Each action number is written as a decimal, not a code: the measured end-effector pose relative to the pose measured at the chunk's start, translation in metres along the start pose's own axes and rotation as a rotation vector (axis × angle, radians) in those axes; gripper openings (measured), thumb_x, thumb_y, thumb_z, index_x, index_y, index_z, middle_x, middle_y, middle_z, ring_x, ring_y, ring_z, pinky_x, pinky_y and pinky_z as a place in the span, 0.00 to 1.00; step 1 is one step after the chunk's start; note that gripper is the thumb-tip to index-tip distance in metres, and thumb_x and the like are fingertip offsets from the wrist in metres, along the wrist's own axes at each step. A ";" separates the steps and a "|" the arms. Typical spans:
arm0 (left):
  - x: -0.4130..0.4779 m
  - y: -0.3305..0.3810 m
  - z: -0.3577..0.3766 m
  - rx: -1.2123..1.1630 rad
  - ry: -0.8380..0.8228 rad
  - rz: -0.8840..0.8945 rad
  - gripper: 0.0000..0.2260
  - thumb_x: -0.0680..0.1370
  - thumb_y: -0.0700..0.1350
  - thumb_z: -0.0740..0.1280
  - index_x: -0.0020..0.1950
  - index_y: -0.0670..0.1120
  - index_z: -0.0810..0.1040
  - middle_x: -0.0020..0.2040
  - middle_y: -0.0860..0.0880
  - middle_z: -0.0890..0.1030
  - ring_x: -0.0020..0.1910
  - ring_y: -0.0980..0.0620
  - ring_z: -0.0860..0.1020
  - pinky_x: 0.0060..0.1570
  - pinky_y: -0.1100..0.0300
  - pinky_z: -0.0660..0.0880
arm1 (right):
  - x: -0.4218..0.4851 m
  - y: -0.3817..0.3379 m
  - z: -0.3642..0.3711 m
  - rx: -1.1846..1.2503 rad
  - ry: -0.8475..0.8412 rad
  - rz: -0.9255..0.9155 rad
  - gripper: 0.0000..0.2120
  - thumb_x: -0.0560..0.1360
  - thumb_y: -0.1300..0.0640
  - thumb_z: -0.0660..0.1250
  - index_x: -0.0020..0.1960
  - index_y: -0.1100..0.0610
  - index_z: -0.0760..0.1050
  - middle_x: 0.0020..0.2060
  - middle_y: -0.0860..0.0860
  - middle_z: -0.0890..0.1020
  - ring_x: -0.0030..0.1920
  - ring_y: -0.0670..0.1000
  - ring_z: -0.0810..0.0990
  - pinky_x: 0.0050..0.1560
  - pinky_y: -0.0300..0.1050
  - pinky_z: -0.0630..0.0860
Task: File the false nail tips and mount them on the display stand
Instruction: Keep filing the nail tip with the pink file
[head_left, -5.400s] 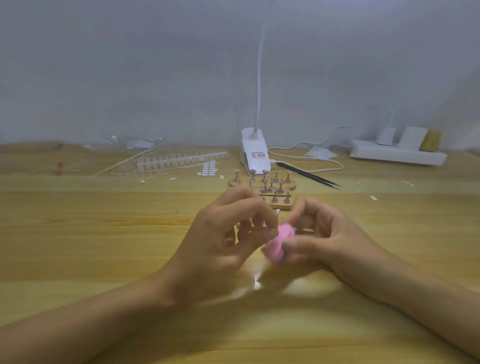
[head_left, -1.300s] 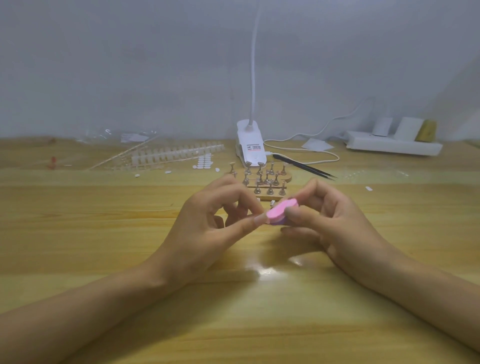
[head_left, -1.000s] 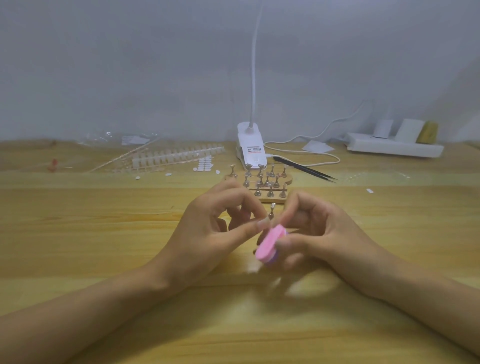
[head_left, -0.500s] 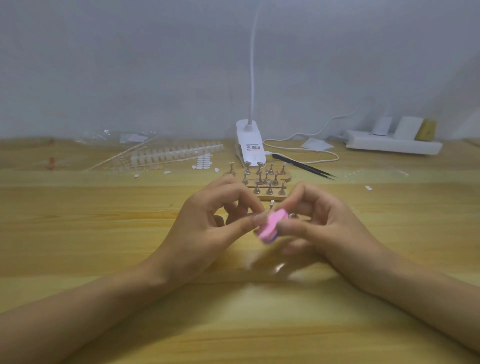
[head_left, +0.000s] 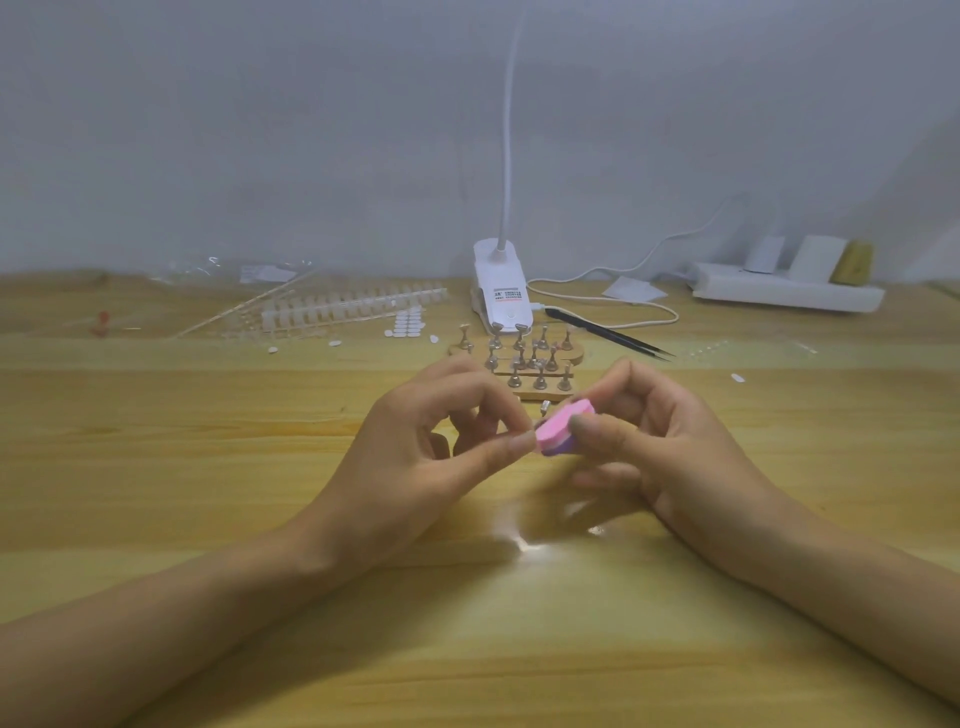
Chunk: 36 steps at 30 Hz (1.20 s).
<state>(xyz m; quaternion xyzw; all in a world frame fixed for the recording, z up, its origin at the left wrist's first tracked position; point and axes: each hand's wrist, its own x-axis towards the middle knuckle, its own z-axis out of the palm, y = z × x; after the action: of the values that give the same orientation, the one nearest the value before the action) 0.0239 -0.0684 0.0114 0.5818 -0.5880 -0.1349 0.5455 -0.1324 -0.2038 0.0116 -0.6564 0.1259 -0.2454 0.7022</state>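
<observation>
My right hand (head_left: 660, 447) grips a small pink and purple nail file block (head_left: 558, 432) between thumb and fingers. My left hand (head_left: 431, 447) pinches something tiny at its thumb and index tips, right against the block's left end; the nail tip itself is too small to make out. Just behind the hands stands the wooden display stand (head_left: 540, 392) with several metal pegs. A loose metal peg (head_left: 544, 406) lies close to the block. Strips of clear nail tips (head_left: 353, 307) lie at the back left.
A white clip lamp (head_left: 501, 296) stands behind the stand, its cable running right. Black tweezers (head_left: 608, 333) lie to the right of it. A white power strip (head_left: 784, 292) sits at the back right. White adhesive dots (head_left: 408, 327) and plastic wrapping (head_left: 234, 270) lie at the back left.
My right hand has swung the pink block down and back up against my left fingertips, a filing stroke. My left hand has stayed nearly still.
</observation>
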 end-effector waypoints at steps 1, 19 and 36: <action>-0.001 0.000 0.000 0.003 -0.006 0.011 0.07 0.71 0.52 0.74 0.40 0.50 0.81 0.42 0.50 0.74 0.39 0.51 0.73 0.30 0.43 0.70 | 0.001 0.000 -0.001 0.006 -0.010 0.005 0.13 0.68 0.59 0.78 0.46 0.57 0.74 0.46 0.57 0.85 0.45 0.55 0.87 0.35 0.41 0.81; 0.000 0.001 0.001 0.058 -0.025 0.089 0.04 0.72 0.47 0.74 0.40 0.51 0.81 0.41 0.49 0.74 0.38 0.54 0.73 0.28 0.47 0.67 | 0.001 -0.001 0.001 0.015 -0.119 0.026 0.08 0.71 0.54 0.76 0.45 0.53 0.77 0.44 0.58 0.85 0.46 0.58 0.86 0.39 0.43 0.82; 0.001 0.003 0.003 0.029 0.028 0.021 0.03 0.71 0.48 0.73 0.39 0.50 0.81 0.41 0.50 0.74 0.38 0.51 0.73 0.29 0.50 0.68 | 0.001 0.000 0.001 0.037 -0.112 0.010 0.11 0.71 0.56 0.76 0.47 0.57 0.75 0.43 0.59 0.84 0.43 0.57 0.86 0.37 0.43 0.82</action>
<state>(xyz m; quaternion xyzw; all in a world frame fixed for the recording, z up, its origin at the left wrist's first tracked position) 0.0205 -0.0695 0.0131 0.5853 -0.5882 -0.1127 0.5466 -0.1316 -0.2036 0.0120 -0.6556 0.0852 -0.2071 0.7212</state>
